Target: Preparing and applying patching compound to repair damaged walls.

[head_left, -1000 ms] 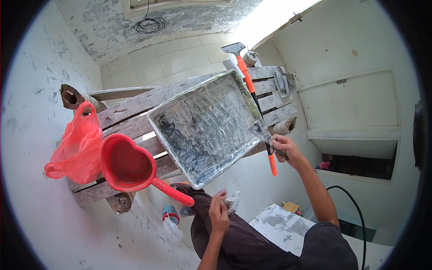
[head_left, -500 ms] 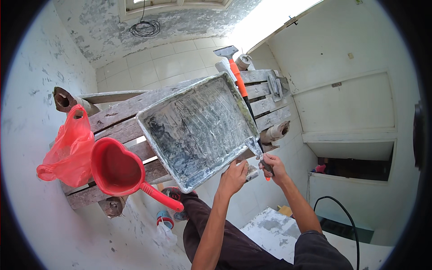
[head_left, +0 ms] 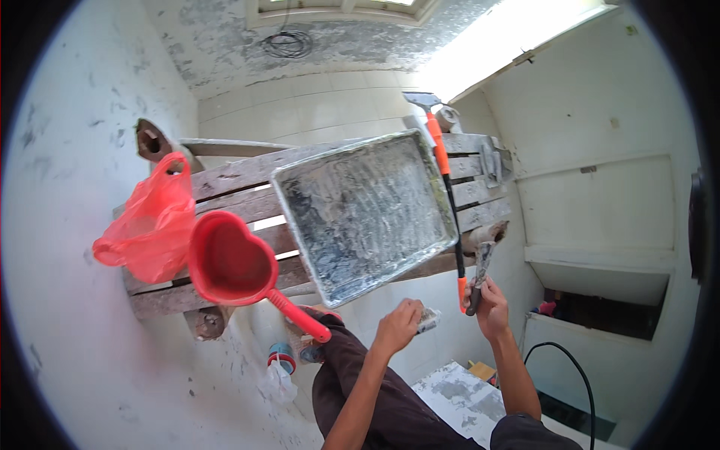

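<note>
My right hand [head_left: 491,307] is closed round the dark handle of a putty knife [head_left: 484,261], its stained blade tilted upward. It is off the right end of the wooden bench. Lower and to the left, my left hand [head_left: 400,328] is closed on a small, flat, smeared pale piece [head_left: 429,321] whose kind I cannot make out. Both hands are apart from the paint tray [head_left: 367,221], a shallow ribbed tray coated with grey-white residue, lying on the bench. Along its right side, a long-handled scraper [head_left: 436,139] with orange and black parts reaches down near my right hand.
The slatted wooden bench [head_left: 225,178] carries a red dipper [head_left: 232,259] with its handle jutting toward me, a red plastic bag [head_left: 154,225] and grey cloth-like pieces [head_left: 493,165]. Below stands a small blue pail [head_left: 281,356]. A black cable [head_left: 581,367] curves at right.
My hands have drawn away from the tray's near corner and farther apart. The putty knife has come off the tray edge and now points upward. The view has shifted.
</note>
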The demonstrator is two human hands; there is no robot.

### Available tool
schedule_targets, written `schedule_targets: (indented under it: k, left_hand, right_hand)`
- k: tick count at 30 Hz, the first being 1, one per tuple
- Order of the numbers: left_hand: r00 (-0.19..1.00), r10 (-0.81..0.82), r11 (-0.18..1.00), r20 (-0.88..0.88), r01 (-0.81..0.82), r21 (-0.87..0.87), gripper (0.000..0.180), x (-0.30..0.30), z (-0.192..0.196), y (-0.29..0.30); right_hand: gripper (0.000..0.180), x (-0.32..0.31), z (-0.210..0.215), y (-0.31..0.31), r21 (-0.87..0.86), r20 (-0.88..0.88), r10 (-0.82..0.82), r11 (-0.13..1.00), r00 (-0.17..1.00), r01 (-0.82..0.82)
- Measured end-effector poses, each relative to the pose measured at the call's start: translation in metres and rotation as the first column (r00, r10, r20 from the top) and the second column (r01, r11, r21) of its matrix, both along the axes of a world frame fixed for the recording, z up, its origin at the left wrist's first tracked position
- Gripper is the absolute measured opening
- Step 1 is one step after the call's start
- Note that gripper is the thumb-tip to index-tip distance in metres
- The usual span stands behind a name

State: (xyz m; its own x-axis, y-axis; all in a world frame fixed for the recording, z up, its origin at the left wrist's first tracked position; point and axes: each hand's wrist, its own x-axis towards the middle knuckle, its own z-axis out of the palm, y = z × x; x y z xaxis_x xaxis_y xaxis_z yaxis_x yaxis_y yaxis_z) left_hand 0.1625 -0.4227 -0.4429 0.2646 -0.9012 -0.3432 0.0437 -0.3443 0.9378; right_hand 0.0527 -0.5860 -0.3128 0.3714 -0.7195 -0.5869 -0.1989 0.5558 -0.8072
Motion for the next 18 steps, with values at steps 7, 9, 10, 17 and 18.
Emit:
schedule_targets:
  k: [7, 9, 10, 17, 18]
  left_hand:
    - [0.672, 0.515, 0.852, -0.533, -0.469, 0.232, 0.027, -0.050, -0.025, 0.158]
    - [0.363, 0.624, 0.719, -0.692, -0.613, 0.327, 0.028, -0.045, -0.016, 0.194]
    - [0.297, 0.711, 0.637, -0.638, -0.655, 0.405, 0.027, -0.047, -0.020, 0.221]
    - [0.022, 0.951, 0.230, -0.308, -0.716, 0.659, 0.033, -0.097, -0.045, 0.382]
    - [-0.053, 0.968, 0.133, -0.246, -0.720, 0.681, 0.036, -0.110, -0.042, 0.400]
  right_hand:
    - [0.020, 0.145, -0.047, 0.115, -0.174, -0.128, 0.599, 0.771, 0.791, -0.612]
    - [0.029, 0.170, -0.078, 0.131, -0.468, -0.175, 0.708, 0.552, 0.684, -0.691]
    - [0.029, 0.184, -0.077, 0.139, -0.468, -0.164, 0.713, 0.552, 0.682, -0.689]
    - [0.034, 0.224, -0.061, 0.157, -0.024, 0.024, 0.732, 0.681, 0.680, -0.732]
    - [0.034, 0.225, -0.063, 0.163, -0.069, 0.014, 0.728, 0.684, 0.685, -0.726]
